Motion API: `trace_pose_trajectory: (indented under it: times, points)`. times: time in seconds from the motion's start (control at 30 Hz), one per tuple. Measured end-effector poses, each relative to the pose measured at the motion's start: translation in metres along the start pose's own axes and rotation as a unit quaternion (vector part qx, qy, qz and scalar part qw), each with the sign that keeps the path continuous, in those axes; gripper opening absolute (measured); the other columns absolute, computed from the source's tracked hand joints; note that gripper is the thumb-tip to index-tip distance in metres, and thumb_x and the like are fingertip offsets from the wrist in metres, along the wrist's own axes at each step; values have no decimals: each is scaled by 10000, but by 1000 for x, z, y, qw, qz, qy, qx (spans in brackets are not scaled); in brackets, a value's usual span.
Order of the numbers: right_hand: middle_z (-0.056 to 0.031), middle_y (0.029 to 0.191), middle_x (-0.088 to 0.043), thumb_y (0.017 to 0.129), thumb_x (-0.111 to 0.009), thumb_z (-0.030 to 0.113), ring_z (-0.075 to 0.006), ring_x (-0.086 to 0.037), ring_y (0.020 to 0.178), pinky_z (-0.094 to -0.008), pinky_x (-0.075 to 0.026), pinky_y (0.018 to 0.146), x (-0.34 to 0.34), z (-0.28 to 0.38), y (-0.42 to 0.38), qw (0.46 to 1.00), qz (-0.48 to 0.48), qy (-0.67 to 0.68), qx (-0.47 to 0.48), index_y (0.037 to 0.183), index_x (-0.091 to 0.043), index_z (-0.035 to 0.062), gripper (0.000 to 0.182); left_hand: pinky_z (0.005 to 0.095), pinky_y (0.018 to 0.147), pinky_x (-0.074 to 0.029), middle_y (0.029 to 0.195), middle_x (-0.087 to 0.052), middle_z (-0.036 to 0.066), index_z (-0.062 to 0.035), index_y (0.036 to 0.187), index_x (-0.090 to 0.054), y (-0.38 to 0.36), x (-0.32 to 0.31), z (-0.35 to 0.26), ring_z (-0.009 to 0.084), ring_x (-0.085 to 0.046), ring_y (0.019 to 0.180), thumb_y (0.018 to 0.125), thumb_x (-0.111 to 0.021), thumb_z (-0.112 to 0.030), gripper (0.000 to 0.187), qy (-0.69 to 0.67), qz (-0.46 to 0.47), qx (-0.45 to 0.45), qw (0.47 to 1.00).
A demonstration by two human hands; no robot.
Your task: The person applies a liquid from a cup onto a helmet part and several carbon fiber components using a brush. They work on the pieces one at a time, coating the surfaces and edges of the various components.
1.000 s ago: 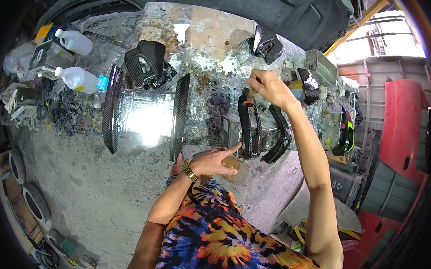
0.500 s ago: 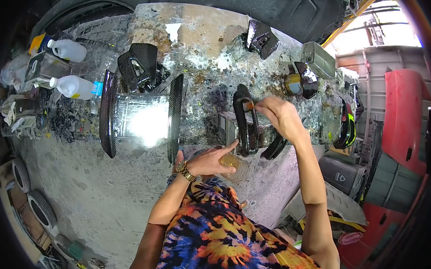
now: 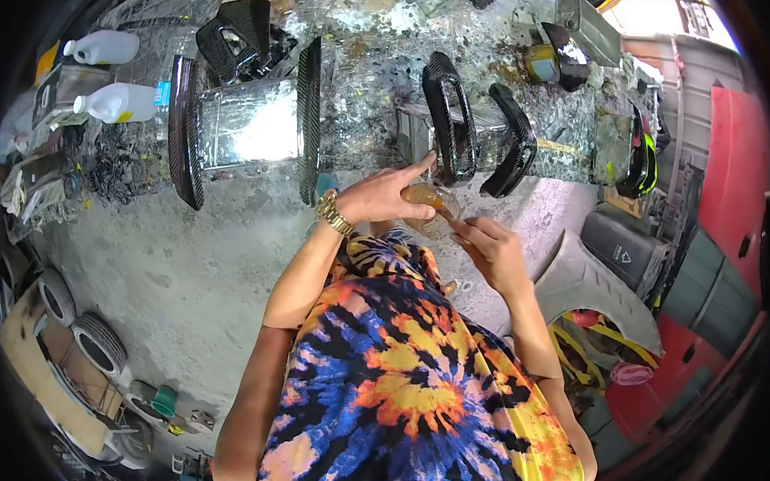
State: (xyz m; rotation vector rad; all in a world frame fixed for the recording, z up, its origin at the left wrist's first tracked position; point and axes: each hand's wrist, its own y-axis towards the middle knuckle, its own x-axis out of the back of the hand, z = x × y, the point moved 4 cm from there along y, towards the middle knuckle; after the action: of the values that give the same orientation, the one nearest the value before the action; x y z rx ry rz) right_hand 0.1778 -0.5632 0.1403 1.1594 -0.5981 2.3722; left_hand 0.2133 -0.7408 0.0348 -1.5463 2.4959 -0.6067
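Note:
My left hand [image 3: 376, 196], with a gold watch on the wrist, grips a clear cup [image 3: 422, 193] holding amber liquid. Its index finger stretches toward the lower end of a glossy carbon-fibre loop-shaped part [image 3: 462, 150]. In my right hand [image 3: 492, 248] is a slim brush [image 3: 446, 214], held by its handle, with its tip at the cup. The bristles are hard to make out. To the right of the loop lies a curved carbon-fibre strip [image 3: 514, 143]. Both parts rest on a metal box [image 3: 416, 133] at the bench edge.
The stained bench [image 3: 364, 104] carries two carbon-fibre strips [image 3: 308, 119] [image 3: 183, 132] on a shiny metal block [image 3: 245, 121]. White bottles [image 3: 123, 102] stand at the left, a metal tin [image 3: 587, 29] at the back right. A grey bin [image 3: 620, 246] and a red panel [image 3: 738, 164] are on the right.
My right hand has come down from the top of the loop-shaped part to the cup, bringing the brush. The view has tilted downward. My left hand keeps hold of the cup.

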Motion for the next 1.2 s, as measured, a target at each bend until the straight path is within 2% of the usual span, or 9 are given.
trace_pose_trajectory:
  times: [0.17,0.2,0.3,0.4,0.43,0.73,0.83,1.13,1.2]
  points:
    - [-99,792,-632,857,-634,90,-222,-627,681,-322,-483,608,-16,-9,2,992,13,104,-64,948,-650,19,117,382,1061,-338,1406,-386,266,-73,1493,-111,-3,-3,-1,366,-435,1272,746,-656,-596,1062,1,5,0,1000]
    - [-99,792,-632,857,-634,90,-222,-627,681,-322,-483,608,-6,-13,1,994,1,98,-55,948,-650,19,117,308,593,-400,688,-467,51,-42,1488,-134,-1,-6,6,165,-461,646,759,-686,-549,1046,18,-45,-58,997]
    - [-21,655,-597,889,-622,113,-52,-498,608,-233,-389,529,30,-42,1,930,-107,304,-176,888,-640,-14,128,317,613,-413,744,-514,83,-40,1489,-130,0,-7,9,177,-485,664,767,-678,-552,1041,24,-39,-71,996]
    - [-5,639,-593,893,-617,147,-51,-472,572,-231,-370,508,80,-34,44,947,-84,245,-191,840,-636,12,147,321,635,-421,816,-554,114,-36,1488,-131,6,-17,22,181,-495,691,766,-678,-557,1046,28,-75,-112,990]
    - [-4,630,-589,897,-610,159,-52,-473,568,-239,-374,506,85,-33,62,961,-57,218,-159,831,-629,13,161,394,1058,-337,1382,-411,275,-65,1488,-131,-5,-6,0,378,-432,1268,766,-645,-566,1018,15,9,-9,1000]
    - [-76,715,-620,893,-607,137,-143,-545,611,-292,-430,573,73,-53,163,986,-103,131,-33,867,-625,4,137,383,1033,-363,1377,-427,265,-56,1487,-133,-10,-8,-9,359,-476,1233,757,-664,-549,1029,-31,14,10,999]
    - [-129,845,-610,856,-626,121,-325,-601,707,-386,-482,623,69,-22,132,984,-117,-9,136,958,-629,32,135,380,1014,-382,1333,-465,278,-51,1484,-146,-5,-8,-2,362,-499,1206,756,-670,-545,1024,-40,-16,-37,998]
    - [-80,820,-582,813,-654,99,-264,-611,692,-384,-497,585,57,0,18,993,-22,-47,103,989,-624,62,183,385,852,-444,1061,-604,250,-97,1494,-160,-5,-3,-2,330,-582,938,741,-675,-581,1033,-1,-9,-2,1000]
    - [-93,836,-621,818,-665,79,-262,-609,668,-353,-485,588,68,-7,23,997,-21,-18,75,958,-633,31,151,313,585,-394,740,-521,74,-90,1498,-147,-2,-7,3,164,-467,638,757,-705,-520,1022,6,-23,-28,999]
